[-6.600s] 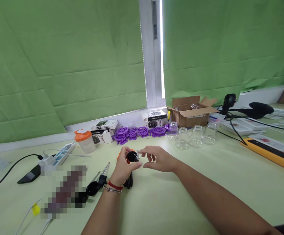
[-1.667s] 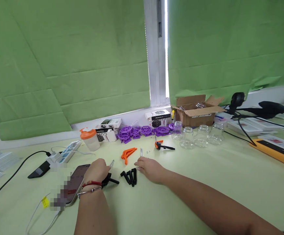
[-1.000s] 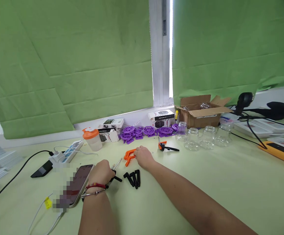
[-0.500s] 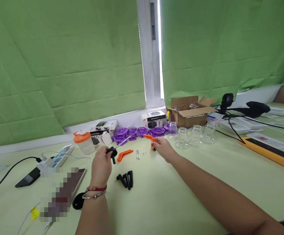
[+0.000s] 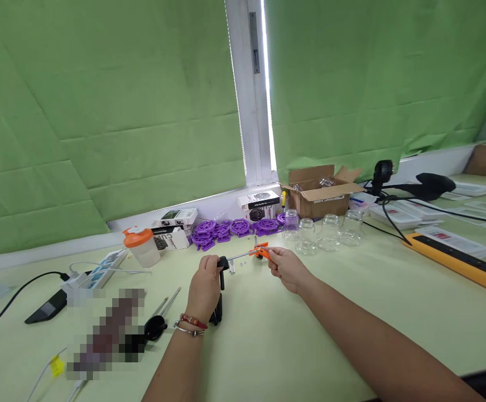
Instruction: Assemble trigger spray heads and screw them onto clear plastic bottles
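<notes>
Orange angled plastic piece (image 5: 259, 252), held over the far middle of the pale green bench (image 5: 293, 335). The right hand (image 5: 288, 269) pinches its near end between thumb and fingers, leaving the far part uncovered, apparently to keep it accessible. The left hand (image 5: 204, 283) pinches a black plastic cap (image 5: 223, 262) carrying a slim silver metal rod (image 5: 238, 257). This grip at the cap leaves the rod exposed and directed towards the orange piece, presumably for alignment; whether the tip touches cannot be told. Silver metal pins (image 5: 232, 267) and tiny pale fittings (image 5: 243, 263) lie just below the rod, probably for easy reach. Black plastic handles (image 5: 219, 310), partly hidden by the left wrist, rest nearer the person, seemingly grouped by kind.
</notes>
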A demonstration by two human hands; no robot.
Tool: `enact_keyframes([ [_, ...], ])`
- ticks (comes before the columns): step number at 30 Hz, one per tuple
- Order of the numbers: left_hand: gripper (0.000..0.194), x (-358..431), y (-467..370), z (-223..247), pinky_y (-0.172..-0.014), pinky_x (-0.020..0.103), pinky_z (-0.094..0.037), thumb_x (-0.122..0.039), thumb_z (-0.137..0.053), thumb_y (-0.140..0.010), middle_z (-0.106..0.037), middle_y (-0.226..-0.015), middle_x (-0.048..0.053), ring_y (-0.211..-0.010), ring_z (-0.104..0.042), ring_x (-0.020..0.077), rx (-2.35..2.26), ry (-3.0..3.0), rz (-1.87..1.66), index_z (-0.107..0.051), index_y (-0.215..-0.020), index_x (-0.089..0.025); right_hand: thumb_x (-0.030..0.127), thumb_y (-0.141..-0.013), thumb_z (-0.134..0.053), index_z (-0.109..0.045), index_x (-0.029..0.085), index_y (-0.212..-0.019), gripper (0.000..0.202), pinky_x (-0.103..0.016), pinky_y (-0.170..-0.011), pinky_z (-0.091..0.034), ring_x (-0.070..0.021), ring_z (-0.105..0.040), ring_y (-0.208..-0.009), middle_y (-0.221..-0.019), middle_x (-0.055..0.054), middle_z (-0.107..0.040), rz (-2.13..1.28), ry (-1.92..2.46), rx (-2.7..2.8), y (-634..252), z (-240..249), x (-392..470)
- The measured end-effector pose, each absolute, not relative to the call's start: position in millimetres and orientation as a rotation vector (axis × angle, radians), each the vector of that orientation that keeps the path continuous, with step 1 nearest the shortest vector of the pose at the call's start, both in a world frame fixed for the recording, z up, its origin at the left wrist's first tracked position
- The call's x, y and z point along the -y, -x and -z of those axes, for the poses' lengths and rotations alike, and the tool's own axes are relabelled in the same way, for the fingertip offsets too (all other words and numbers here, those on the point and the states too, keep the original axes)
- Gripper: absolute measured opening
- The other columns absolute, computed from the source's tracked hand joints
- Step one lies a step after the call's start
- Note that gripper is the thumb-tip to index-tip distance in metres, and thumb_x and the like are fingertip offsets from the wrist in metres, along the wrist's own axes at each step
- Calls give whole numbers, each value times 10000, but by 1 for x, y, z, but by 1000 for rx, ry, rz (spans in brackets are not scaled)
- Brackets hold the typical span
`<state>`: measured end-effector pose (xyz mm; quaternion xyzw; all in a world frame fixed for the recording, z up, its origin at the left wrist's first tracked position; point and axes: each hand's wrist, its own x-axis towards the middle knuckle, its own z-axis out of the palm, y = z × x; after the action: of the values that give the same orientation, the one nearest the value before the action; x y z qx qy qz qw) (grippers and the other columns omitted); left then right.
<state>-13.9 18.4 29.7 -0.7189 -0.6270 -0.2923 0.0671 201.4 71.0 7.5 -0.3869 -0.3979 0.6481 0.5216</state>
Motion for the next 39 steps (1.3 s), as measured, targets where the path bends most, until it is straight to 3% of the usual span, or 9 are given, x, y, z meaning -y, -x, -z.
enact_keyframes([
  [4,165,-20,17,-27,-737,303,-462,-136,-358,-855,-530,-1032,78,-900,-569,195,1849,2174,992,-470,-958,-201,206,-787,-569,-593,187,-961,177,-162,-388,-231,-40,-324,-474,-813,-15,-540,-1684,735,740,-205,-6,-74],
  [10,168,-20,14,-23,-707,313,-469,-126,-358,-847,-528,-1004,75,-880,-563,197,1720,2207,1077,-463,-952,-204,217,-831,-575,-631,174,-932,124,-135,-357,-218,-36,-292,-449,-648,16,-450,-1895,628,690,-200,-9,-65],
  [21,147,-22,17,-22,-729,328,-473,-106,-378,-833,-530,-945,73,-852,-541,198,1659,2095,1209,-452,-919,-200,191,-769,-656,-653,147,-811,62,-137,-339,-259,-38,-305,-479,-675,5,-454,-1817,636,705,-201,-7,-68],
  [25,144,-23,16,-21,-745,330,-473,-108,-385,-835,-525,-931,68,-859,-528,193,1600,2086,1281,-450,-923,-202,214,-781,-644,-640,158,-923,153,-127,-358,-272,-33,-333,-485,-705,0,-478,-1862,602,736,-203,-7,-67],
  [29,127,-21,9,-21,-717,327,-470,-114,-379,-841,-517,-893,57,-808,-515,183,1579,2096,1312,-446,-903,-203,261,-799,-631,-597,197,-1026,239,-126,-356,-194,-21,-275,-440,-675,23,-472,-1935,560,834,-202,-8,-63],
  [39,142,-19,-7,-13,-800,371,-453,-114,-395,-838,-491,-940,71,-917,-486,192,1479,2255,1579,-450,-936,-201,350,-716,-718,-565,171,-806,253,-175,-405,-178,-28,-296,-478,-699,33,-447,-1854,530,987,-186,-7,-47],
])
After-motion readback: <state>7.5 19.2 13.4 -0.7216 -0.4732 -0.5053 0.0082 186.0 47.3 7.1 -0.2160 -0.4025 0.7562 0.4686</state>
